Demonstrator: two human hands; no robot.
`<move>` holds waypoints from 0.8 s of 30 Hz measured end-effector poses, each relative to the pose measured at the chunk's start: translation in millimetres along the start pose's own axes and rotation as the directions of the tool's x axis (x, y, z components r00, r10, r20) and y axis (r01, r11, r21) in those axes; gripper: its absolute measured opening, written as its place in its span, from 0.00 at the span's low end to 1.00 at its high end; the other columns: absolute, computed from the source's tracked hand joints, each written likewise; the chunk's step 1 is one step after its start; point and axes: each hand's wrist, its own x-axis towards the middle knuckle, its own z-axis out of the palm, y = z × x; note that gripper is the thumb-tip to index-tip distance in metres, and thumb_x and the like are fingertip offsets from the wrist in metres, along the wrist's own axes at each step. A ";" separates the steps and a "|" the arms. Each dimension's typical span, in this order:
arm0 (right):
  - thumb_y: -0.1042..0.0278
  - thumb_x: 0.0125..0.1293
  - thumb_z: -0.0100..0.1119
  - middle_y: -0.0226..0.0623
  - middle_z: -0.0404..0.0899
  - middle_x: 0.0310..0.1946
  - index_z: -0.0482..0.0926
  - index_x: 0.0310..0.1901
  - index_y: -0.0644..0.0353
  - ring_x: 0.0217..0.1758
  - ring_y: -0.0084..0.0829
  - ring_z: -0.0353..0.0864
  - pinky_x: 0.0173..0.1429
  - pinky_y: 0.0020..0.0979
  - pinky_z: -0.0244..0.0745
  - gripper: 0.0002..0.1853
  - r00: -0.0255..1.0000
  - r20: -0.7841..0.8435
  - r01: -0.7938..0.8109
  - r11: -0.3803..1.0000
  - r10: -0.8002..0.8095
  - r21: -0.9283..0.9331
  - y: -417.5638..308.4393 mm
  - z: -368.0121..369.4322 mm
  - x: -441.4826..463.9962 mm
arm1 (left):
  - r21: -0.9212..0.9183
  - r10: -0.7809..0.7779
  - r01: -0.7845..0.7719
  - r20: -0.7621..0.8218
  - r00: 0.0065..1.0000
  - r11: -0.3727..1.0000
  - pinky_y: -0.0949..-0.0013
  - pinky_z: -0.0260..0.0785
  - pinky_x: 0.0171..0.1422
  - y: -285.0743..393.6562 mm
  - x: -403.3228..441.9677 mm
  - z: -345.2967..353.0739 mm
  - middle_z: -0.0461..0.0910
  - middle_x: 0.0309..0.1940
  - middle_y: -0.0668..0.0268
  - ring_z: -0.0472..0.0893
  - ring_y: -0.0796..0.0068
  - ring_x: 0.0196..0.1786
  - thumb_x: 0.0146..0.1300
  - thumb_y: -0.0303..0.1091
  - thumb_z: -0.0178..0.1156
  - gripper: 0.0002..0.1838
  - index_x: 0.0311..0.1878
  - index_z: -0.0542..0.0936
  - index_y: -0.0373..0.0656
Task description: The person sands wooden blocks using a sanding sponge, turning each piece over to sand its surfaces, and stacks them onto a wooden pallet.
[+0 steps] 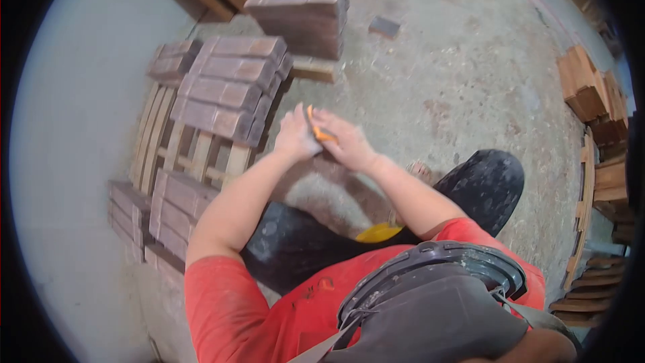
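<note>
In front of my knees, my left hand point(295, 136) and my right hand point(346, 143) are pressed together around a small orange-and-dark object point(316, 126). Its exact kind is hidden by the fingers, and the hands are a little blurred. My right fingers lie along its orange side, while my left palm closes against the dark side. Below the hands a brownish, blurred shape shows between my legs; I cannot make out what it is. Close to my left hand, on a wooden pallet point(238, 158), sits a stack of strapped brown-grey slab bundles point(225, 81).
Another bundle stack point(299, 20) stands beyond the hands, and more bundles point(178, 202) lie at lower left by the pale wall. A dark flat piece point(384, 26) lies on the concrete floor. Reddish-brown stacks point(584, 87) line the right side. Something yellow point(378, 232) shows by my legs.
</note>
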 end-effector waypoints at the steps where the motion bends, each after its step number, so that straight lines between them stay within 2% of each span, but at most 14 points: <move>1: 0.68 0.66 0.56 0.46 0.71 0.66 0.75 0.61 0.60 0.70 0.46 0.67 0.74 0.39 0.62 0.21 0.999 -0.014 0.048 0.997 -0.049 -0.058 1.7 -1.1 -2.3 | -0.050 -0.024 0.023 -0.016 1.000 0.998 0.50 0.67 0.66 12.0 -10.1 -12.4 0.68 0.58 0.43 0.69 0.42 0.63 0.43 0.49 0.73 0.57 0.72 0.52 0.39; 3: 0.68 0.66 0.56 0.46 0.71 0.66 0.75 0.61 0.59 0.70 0.46 0.68 0.74 0.40 0.62 0.21 0.999 0.013 0.041 0.992 -0.039 -0.121 -5.5 -5.1 9.0 | -0.022 -0.036 0.037 0.054 0.998 0.999 0.52 0.67 0.66 25.2 -14.1 -25.9 0.68 0.57 0.45 0.70 0.43 0.63 0.44 0.46 0.71 0.54 0.72 0.53 0.38; 5: 0.69 0.66 0.56 0.46 0.71 0.66 0.75 0.61 0.58 0.70 0.46 0.68 0.73 0.40 0.62 0.21 0.997 0.052 -0.045 0.993 0.051 -0.105 -2.5 -10.8 20.7 | -0.002 0.113 -0.113 0.011 0.994 0.994 0.52 0.68 0.66 20.6 -7.9 -16.1 0.68 0.58 0.46 0.69 0.44 0.63 0.44 0.44 0.70 0.53 0.72 0.53 0.39; 6: 0.70 0.65 0.57 0.47 0.71 0.65 0.75 0.61 0.58 0.70 0.47 0.68 0.73 0.41 0.62 0.22 1.000 0.027 0.003 0.993 0.000 -0.115 4.3 -9.2 21.6 | -0.003 0.106 -0.106 0.010 0.994 0.994 0.53 0.67 0.67 14.4 -3.0 -10.9 0.68 0.58 0.46 0.70 0.44 0.63 0.44 0.45 0.70 0.54 0.73 0.52 0.40; 8: 0.71 0.64 0.58 0.47 0.71 0.65 0.75 0.61 0.58 0.69 0.47 0.69 0.73 0.42 0.62 0.22 0.998 0.018 0.058 0.993 -0.056 -0.099 6.2 3.5 7.6 | -0.068 0.017 -0.009 0.113 0.993 0.998 0.53 0.66 0.68 17.5 -2.0 -23.6 0.68 0.59 0.46 0.70 0.43 0.63 0.45 0.46 0.70 0.55 0.74 0.51 0.40; 10: 0.72 0.63 0.60 0.50 0.68 0.67 0.72 0.64 0.61 0.71 0.49 0.66 0.74 0.44 0.60 0.26 0.981 -0.173 0.092 0.996 -0.089 0.006 0.5 11.0 -11.7 | -0.054 -0.055 0.060 0.106 0.993 0.997 0.53 0.66 0.67 10.6 -3.6 -23.2 0.68 0.59 0.44 0.70 0.42 0.63 0.44 0.47 0.71 0.56 0.74 0.50 0.42; 15: 0.70 0.62 0.61 0.53 0.64 0.69 0.64 0.68 0.65 0.74 0.51 0.60 0.77 0.45 0.54 0.33 0.964 -0.263 -0.005 0.980 -0.049 -0.201 46.4 44.7 -49.1 | -0.156 -0.119 0.142 0.149 0.982 0.977 0.50 0.62 0.71 14.6 -9.1 -34.2 0.64 0.61 0.34 0.66 0.36 0.65 0.37 0.52 0.76 0.66 0.76 0.45 0.47; 17: 0.62 0.59 0.64 0.49 0.70 0.62 0.70 0.63 0.61 0.68 0.48 0.68 0.70 0.43 0.65 0.31 0.957 -0.261 -0.222 0.899 0.127 -0.377 90.6 48.8 -71.3 | -0.184 -0.111 0.142 0.171 0.979 0.973 0.49 0.61 0.71 2.1 -14.0 -35.0 0.62 0.62 0.34 0.65 0.35 0.66 0.36 0.53 0.77 0.67 0.76 0.45 0.48; 18: 0.62 0.59 0.64 0.49 0.70 0.62 0.70 0.63 0.61 0.68 0.48 0.68 0.70 0.43 0.65 0.31 0.955 -0.276 -0.216 0.898 0.111 -0.384 96.2 52.6 -66.1 | -0.219 -0.104 0.146 0.191 0.976 0.965 0.49 0.60 0.72 -4.9 -15.0 -33.3 0.61 0.63 0.33 0.63 0.34 0.66 0.34 0.53 0.77 0.69 0.76 0.44 0.49; 20: 0.61 0.56 0.64 0.46 0.79 0.47 0.77 0.49 0.61 0.55 0.47 0.78 0.58 0.44 0.73 0.20 0.946 -0.131 -0.322 0.827 0.296 -0.461 97.2 51.2 -37.1 | -0.223 -0.068 0.112 0.194 0.979 0.968 0.48 0.58 0.73 -14.9 -16.9 -29.9 0.60 0.64 0.35 0.61 0.34 0.67 0.31 0.52 0.78 0.71 0.76 0.43 0.52; 21: 0.63 0.52 0.64 0.42 0.80 0.34 0.78 0.35 0.59 0.43 0.46 0.81 0.48 0.45 0.75 0.11 0.973 -0.030 -0.205 0.800 0.228 -0.563 30.9 22.4 -1.9 | -0.199 -0.059 0.103 0.217 0.974 0.974 0.48 0.57 0.74 -15.4 -18.8 -31.4 0.60 0.67 0.42 0.59 0.34 0.68 0.32 0.54 0.77 0.70 0.76 0.43 0.53; 22: 0.63 0.50 0.64 0.42 0.80 0.30 0.79 0.30 0.57 0.40 0.48 0.82 0.46 0.46 0.75 0.09 0.975 -0.219 -0.085 0.868 -0.029 -0.489 20.8 38.2 12.5 | -0.094 -0.036 0.064 0.273 0.961 0.994 0.48 0.55 0.75 -4.1 -20.2 -40.2 0.58 0.70 0.49 0.57 0.35 0.70 0.35 0.57 0.75 0.68 0.77 0.44 0.52; 23: 0.59 0.52 0.64 0.46 0.80 0.40 0.79 0.41 0.59 0.48 0.48 0.80 0.53 0.46 0.72 0.16 0.981 -0.191 -0.061 0.961 0.008 -0.270 4.9 39.8 23.4 | -0.037 0.069 -0.061 0.255 0.965 0.997 0.48 0.54 0.75 -16.0 -18.1 -27.3 0.54 0.72 0.50 0.56 0.37 0.70 0.38 0.59 0.73 0.66 0.76 0.44 0.49; 24: 0.55 0.56 0.61 0.49 0.75 0.55 0.73 0.56 0.62 0.61 0.50 0.72 0.65 0.46 0.64 0.28 0.946 -0.299 0.038 0.957 -0.128 -0.289 -5.0 51.6 21.4 | 0.070 0.425 -0.432 0.093 0.900 0.899 0.49 0.58 0.74 -62.5 -10.0 14.6 0.52 0.73 0.51 0.57 0.41 0.70 0.40 0.57 0.73 0.65 0.76 0.43 0.45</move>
